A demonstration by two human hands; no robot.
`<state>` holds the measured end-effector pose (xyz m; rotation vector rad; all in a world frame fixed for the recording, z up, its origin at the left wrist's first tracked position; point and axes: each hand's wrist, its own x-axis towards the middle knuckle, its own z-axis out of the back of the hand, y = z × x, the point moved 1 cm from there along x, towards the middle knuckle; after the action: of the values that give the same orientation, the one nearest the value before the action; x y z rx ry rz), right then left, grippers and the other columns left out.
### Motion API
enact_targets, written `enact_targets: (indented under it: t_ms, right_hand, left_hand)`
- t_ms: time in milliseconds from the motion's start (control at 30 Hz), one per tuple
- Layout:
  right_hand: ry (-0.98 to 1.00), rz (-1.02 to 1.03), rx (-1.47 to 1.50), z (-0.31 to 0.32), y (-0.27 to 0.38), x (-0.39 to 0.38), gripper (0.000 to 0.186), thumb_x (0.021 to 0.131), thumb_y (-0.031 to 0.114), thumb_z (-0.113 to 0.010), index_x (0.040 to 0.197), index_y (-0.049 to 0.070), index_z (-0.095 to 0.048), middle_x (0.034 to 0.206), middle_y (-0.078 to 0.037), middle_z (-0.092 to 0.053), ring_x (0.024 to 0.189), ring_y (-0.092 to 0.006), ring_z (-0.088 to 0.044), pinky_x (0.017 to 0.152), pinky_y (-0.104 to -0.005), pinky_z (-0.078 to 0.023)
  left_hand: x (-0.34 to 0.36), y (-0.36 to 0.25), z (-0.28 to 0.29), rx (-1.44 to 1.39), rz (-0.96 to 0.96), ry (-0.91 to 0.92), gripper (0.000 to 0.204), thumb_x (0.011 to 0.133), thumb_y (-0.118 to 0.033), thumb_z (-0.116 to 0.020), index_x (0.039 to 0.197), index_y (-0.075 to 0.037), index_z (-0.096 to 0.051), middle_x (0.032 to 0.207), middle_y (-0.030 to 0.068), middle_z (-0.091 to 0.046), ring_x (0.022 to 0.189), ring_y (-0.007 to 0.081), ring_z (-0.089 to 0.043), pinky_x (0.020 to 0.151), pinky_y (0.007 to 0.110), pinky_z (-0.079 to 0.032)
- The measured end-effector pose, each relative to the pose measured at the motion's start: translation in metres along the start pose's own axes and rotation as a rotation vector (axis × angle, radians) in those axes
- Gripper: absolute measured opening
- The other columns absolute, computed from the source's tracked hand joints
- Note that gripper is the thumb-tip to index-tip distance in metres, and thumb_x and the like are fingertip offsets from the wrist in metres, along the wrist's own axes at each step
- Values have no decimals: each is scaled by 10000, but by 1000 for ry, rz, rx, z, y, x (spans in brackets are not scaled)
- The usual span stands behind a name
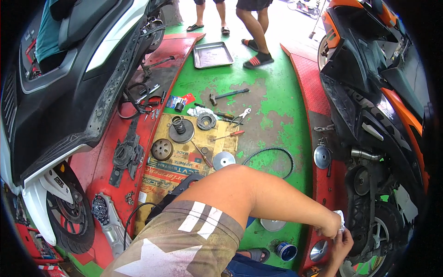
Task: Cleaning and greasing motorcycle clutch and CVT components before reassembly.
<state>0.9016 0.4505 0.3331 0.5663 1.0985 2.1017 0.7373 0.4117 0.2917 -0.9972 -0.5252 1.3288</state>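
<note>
My left arm reaches across to the right. My left hand point(329, 225) is closed on a crumpled white cloth point(341, 219), beside the open drive side of the black and orange scooter point(364, 115). Just below it is my right hand point(340, 248), fingers bent up against the left hand; what they pinch is hidden. Near both hands are the exposed round pulley point(362, 181) of the scooter and its rear wheel point(379, 233). A shiny metal disc point(319, 250) lies on the red ramp beside my right hand, and a blue tin point(286, 251) stands on the green floor.
Clutch parts point(162, 149) and a red screwdriver point(236, 133) lie on flattened cardboard point(161, 174). Beyond are a drive belt point(291, 161), pliers point(243, 115), a hammer point(229, 95) and a metal tray point(212, 55). A white and black scooter point(50, 111) stands left; two people stand ahead.
</note>
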Motion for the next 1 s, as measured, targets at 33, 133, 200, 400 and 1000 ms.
enact_targets:
  t_ms: [33, 133, 200, 400, 1000]
  right_hand:
    - [-55, 62, -91, 11, -12, 3, 147, 1000, 11, -590, 1070, -77, -684, 956, -50, -700, 866, -109, -617, 792, -276, -508]
    - [-181, -31, -122, 70, -29, -32, 107, 946, -1, -622, 1017, -59, -677, 906, -44, -676, 832, -115, -607, 776, -281, -505]
    - [-32, -139, -609, 132, -46, -58, 633, 995, 325, -765, 1530, 92, -523, 1144, -170, -760, 917, -308, -716, 820, -432, -578]
    - [21, -401, -367, 146, -29, -159, 149, 801, -20, -713, 948, -38, -703, 868, -109, -700, 785, -174, -655, 740, -317, -529]
    - [115, -747, -136, 42, -133, -241, 484, 991, 183, -666, 1446, 30, -604, 1119, -154, -764, 937, -268, -753, 845, -381, -590]
  left_hand:
    - [-2, 6, -2, -30, -42, -4, 309, 819, -195, -759, 1109, -102, -813, 1039, 160, -786, 1015, 342, -737, 848, 452, -576]
    - [-18, -18, -1, -2, -245, 19, 328, 809, -198, -777, 1116, -86, -812, 1042, 160, -791, 993, 326, -748, 840, 442, -581]
    - [-31, -20, 13, 127, -383, -102, 272, 715, -93, -727, 966, -77, -830, 928, 170, -784, 884, 342, -759, 790, 442, -594]
    - [-88, -11, 110, -10, -419, -379, 219, 803, -85, -706, 987, -15, -803, 902, 158, -785, 790, 260, -774, 757, 398, -622]
    - [7, 37, 144, 913, 81, -110, 343, 947, -169, -626, 1266, -63, -696, 1129, 231, -746, 1089, 418, -710, 950, 501, -564]
